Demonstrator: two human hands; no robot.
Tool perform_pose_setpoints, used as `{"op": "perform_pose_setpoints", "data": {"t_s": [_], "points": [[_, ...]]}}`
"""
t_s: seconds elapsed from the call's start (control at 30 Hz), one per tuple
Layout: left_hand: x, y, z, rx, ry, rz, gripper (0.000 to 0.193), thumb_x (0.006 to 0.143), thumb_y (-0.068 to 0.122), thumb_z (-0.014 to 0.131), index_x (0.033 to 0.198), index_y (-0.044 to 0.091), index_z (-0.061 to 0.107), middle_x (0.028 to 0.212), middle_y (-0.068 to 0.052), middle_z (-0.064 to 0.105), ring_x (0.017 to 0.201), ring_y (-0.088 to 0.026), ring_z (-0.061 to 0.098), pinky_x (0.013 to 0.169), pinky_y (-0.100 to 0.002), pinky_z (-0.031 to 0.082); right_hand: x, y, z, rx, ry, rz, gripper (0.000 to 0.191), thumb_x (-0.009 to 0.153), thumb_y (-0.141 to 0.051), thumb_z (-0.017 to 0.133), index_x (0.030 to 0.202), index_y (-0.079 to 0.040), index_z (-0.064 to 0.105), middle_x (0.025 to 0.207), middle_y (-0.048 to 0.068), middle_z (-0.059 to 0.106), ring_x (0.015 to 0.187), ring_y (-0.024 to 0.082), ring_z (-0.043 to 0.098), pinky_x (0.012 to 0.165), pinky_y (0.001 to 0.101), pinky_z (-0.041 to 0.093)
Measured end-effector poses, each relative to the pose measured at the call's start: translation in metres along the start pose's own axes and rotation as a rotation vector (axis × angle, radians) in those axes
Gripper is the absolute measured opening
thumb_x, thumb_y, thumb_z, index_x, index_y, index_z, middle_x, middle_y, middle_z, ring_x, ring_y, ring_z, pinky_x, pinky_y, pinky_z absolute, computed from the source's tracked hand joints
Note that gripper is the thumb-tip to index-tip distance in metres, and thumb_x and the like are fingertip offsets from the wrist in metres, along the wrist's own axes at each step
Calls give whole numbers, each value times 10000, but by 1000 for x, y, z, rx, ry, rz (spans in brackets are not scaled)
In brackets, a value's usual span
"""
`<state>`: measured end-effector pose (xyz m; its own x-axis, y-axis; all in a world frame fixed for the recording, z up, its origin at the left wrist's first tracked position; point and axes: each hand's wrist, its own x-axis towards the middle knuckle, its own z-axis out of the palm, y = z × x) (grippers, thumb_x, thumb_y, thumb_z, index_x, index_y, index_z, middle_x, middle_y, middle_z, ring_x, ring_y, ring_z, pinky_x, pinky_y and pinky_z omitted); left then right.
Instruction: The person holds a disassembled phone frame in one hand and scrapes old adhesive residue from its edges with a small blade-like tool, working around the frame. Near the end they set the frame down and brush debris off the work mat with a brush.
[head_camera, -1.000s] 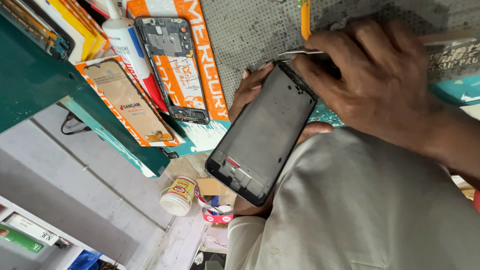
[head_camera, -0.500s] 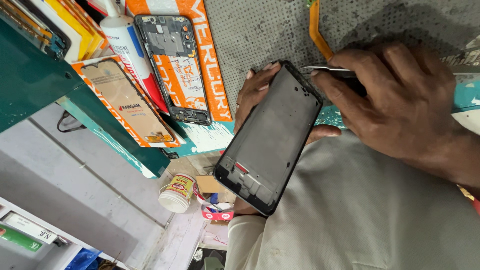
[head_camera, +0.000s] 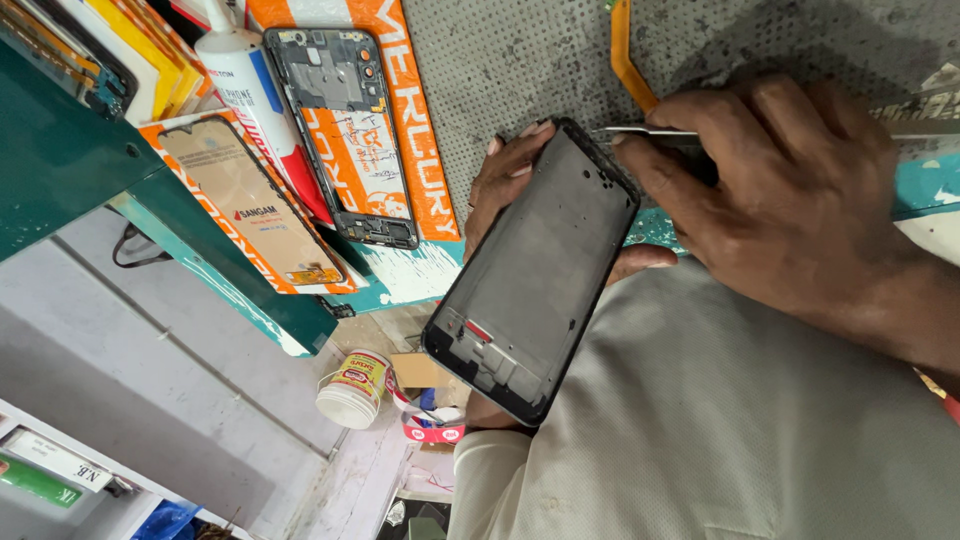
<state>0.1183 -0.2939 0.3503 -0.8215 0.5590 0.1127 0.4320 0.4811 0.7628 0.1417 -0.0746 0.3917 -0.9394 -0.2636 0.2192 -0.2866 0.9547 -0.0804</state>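
Observation:
My left hand (head_camera: 505, 175) grips a black phone frame (head_camera: 530, 270) from behind, fingers along its far edge and thumb on the near side. The frame is tilted, its inner side facing me, with small parts at its lower end. My right hand (head_camera: 790, 190) pinches thin metal tweezers (head_camera: 640, 132), whose tips touch the frame's upper corner. An orange flex ribbon (head_camera: 628, 60) lies on the grey dotted mat (head_camera: 500, 60) just above the tweezers.
On the orange sheet at the left lie a second stripped phone frame (head_camera: 340, 130), a screen with brown film (head_camera: 250, 205) and a white bottle (head_camera: 235, 80). The teal table edge (head_camera: 250, 300) drops to a floor with a small white jar (head_camera: 352, 388).
My right hand has slid off the top of the phone frame to the right, bringing the tweezer tips to its upper corner. The orange ribbon now shows more.

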Motion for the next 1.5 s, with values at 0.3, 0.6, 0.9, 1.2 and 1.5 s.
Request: {"op": "perform_pose_setpoints", "data": {"t_s": [0.3,0.6,0.9,1.2,1.5], "points": [[3,2,-4,73,-46,-5,1158,707,615,936,1585,253,274,1487,-31,509,1400,-226,521,1244,-473,356,7,0,-4,-23,25,-18,219,811,-295,741,999,-243,840,964,-66,655,810,123,579,735,278,488],[11,9,-12,192,-155,2,1084,656,639,932,1488,215,382,1417,-66,557,1389,-276,542,1234,-512,375,7,-1,-6,-16,-6,-15,223,858,-254,754,1060,-214,842,940,-62,623,806,128,548,695,286,443],[2,12,-2,-99,16,-69,1064,743,487,967,1530,248,292,1497,-34,523,1418,-208,532,1276,-433,328,14,0,0,-68,30,-32,250,845,-298,741,1066,-215,821,997,-71,625,873,120,566,753,272,472],[9,10,-7,127,-65,-25,1124,671,570,961,1501,205,296,1438,-69,553,1408,-261,556,1262,-460,356,15,4,3,121,71,63,305,818,-278,761,1098,-198,850,1017,-36,666,825,155,556,706,293,471],[6,4,3,98,62,-7,1173,641,677,904,1478,177,253,1460,-68,555,1368,-234,565,1286,-437,365,17,13,-2,-43,-21,-97,222,840,-309,749,1038,-267,838,1038,-95,681,898,126,600,818,296,473]]}}
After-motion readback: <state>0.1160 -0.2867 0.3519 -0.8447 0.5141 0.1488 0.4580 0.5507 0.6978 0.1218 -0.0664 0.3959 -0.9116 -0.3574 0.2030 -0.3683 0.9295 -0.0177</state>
